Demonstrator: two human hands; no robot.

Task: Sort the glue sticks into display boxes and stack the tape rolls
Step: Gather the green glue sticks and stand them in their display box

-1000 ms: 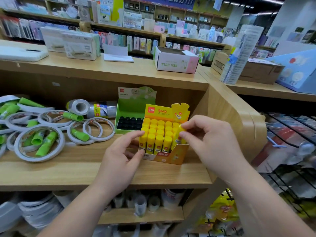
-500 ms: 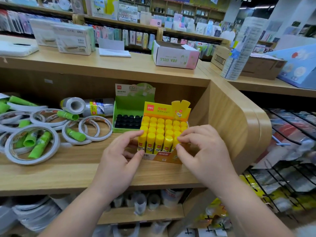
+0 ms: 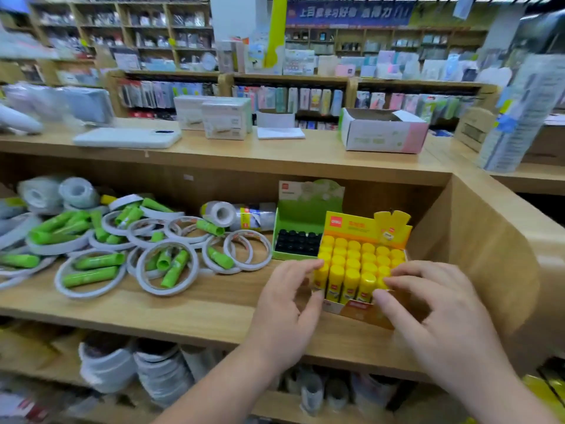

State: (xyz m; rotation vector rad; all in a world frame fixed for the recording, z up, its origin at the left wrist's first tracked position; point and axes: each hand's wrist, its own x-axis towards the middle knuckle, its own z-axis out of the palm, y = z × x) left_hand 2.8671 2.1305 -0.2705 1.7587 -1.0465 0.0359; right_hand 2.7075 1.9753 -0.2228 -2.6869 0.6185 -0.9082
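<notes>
at the right end of the shelf (image 3: 214, 304), the yellow box of glue sticks (image 3: 357, 312) is sitting near the front edge, just beside the wooden side wall (image 3: 489, 255). the left hand (image 3: 284, 313) and right hand (image 3: 437, 310) are gripping its front corners with curled fingers (image 3: 305, 266). bare shelf is lying between it and the tape rolls (image 3: 165, 290) to the left.

The right hand (image 3: 440, 313) is covering the yellow display box's (image 3: 351, 226) front right corner; tape rolls (image 3: 165, 291) are running off the left edge; background shelves (image 3: 183, 29) are blurring, perhaps holding stationery.
</notes>
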